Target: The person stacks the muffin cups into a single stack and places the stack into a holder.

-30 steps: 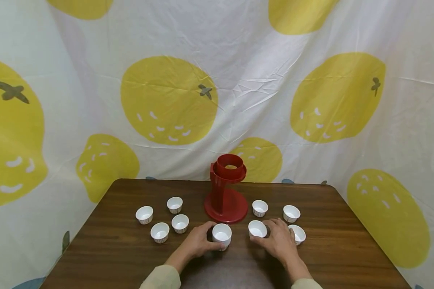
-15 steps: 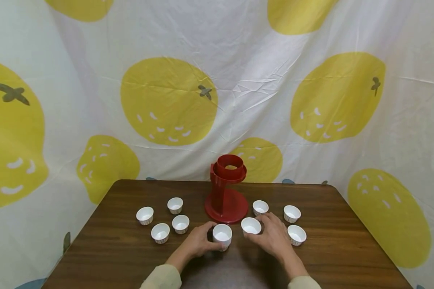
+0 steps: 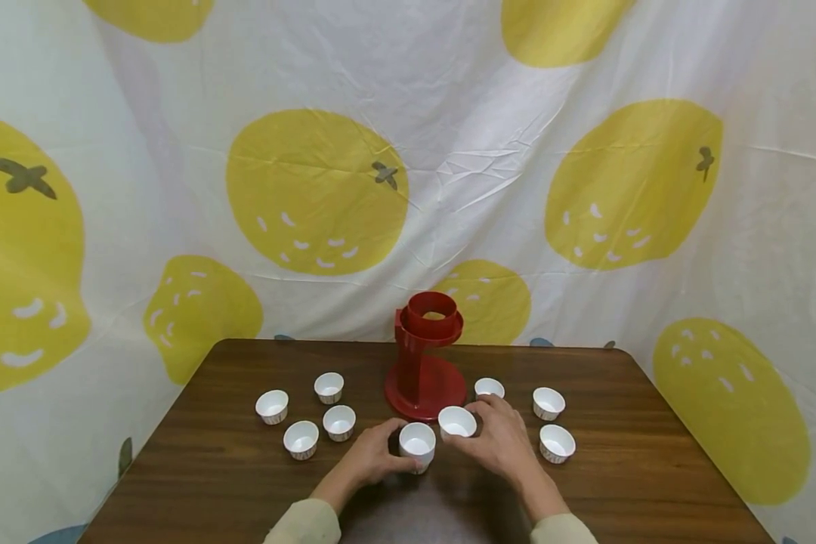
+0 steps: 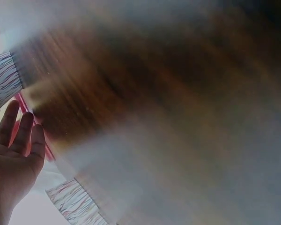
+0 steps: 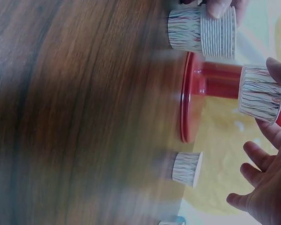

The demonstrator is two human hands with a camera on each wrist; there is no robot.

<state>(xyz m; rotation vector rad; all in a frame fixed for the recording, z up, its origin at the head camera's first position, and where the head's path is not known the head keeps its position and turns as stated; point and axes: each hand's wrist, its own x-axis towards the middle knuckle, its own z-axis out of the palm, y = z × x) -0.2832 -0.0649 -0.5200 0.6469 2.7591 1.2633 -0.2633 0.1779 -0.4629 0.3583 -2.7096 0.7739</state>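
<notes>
My left hand [image 3: 375,453] grips a short stack of white paper baking cups [image 3: 418,446] standing on the table. In the right wrist view the stack [image 5: 185,30] shows streaked sides and several nested rims. My right hand [image 3: 499,440] pinches a single baking cup [image 3: 457,423] between thumb and finger. This cup [image 5: 260,93] is held clear of the tabletop, close to the right of the stack. Its other fingers are spread in the right wrist view. In the left wrist view my left hand [image 4: 14,164] shows beside a streaked cup wall [image 4: 4,77], cut off by the edge.
A red stand with a ring-shaped top [image 3: 430,325] stands behind the hands. Several baking cups [image 3: 301,440] sit on the brown wooden table [image 3: 653,468] at left. More cups [image 3: 548,403] sit at right. A lemon-print cloth [image 3: 476,189] hangs behind.
My right hand has lifted its baking cup and carried it left toward the stack, uncovering a cup at right. My left hand has stayed at the stack.
</notes>
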